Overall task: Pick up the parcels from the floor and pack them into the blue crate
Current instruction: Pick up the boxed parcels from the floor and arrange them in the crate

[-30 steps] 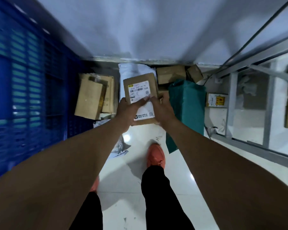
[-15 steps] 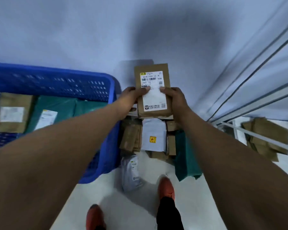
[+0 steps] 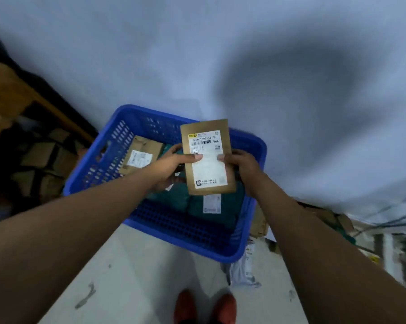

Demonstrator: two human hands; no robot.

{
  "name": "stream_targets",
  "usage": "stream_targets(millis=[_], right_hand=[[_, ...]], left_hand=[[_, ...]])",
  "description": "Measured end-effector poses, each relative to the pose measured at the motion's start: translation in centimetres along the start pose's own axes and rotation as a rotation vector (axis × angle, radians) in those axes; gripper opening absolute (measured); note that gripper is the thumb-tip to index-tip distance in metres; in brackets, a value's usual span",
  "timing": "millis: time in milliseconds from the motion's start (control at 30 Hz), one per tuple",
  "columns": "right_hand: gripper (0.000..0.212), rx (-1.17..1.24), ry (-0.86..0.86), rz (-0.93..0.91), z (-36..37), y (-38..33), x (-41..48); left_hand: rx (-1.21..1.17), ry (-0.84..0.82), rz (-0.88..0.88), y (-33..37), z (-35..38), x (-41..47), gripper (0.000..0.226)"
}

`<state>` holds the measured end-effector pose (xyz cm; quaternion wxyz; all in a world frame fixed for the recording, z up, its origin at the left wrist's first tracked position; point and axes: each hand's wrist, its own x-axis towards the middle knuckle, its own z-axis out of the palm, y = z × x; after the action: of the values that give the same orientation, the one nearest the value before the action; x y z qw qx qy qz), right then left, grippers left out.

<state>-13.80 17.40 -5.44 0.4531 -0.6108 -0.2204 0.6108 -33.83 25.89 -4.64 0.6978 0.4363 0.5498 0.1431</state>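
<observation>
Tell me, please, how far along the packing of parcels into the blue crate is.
Done: a cardboard box and green bags lie inside the blue crate. In hand: the left hand and right hand hold a labelled brown parcel above the crate, not yet set down. Left: a brown carton and a pale plastic bag lie on the floor by the crate's right side; others may be out of view.

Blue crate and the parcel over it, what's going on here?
A person is packing parcels. The left hand and right hand both grip a brown cardboard parcel with a white shipping label, held over the blue crate and not yet set down. Inside the crate lie a labelled cardboard box and green mailer bags. A grey mailer bag lies on the floor beside it.
</observation>
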Motion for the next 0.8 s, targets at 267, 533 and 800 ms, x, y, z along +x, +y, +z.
stream_targets(millis=[267, 533, 800], right_hand=[[0.066, -0.402, -0.108, -0.024, 10.9, 8.5, 7.5], [0.096, -0.988, -0.184, -0.137, 21.4, 14.5, 13.8], [0.096, -1.325, -0.271, -0.282, 28.6, 17.4, 16.9]], left_hand=[[-0.066, 0.300, -0.071, -5.6, -11.9, 3.3, 0.036], [0.213, 0.374, -0.143, -7.5, -21.0, 8.6, 0.063], [0.891, 0.082, -0.167, -9.4, -27.2, 12.9, 0.035]])
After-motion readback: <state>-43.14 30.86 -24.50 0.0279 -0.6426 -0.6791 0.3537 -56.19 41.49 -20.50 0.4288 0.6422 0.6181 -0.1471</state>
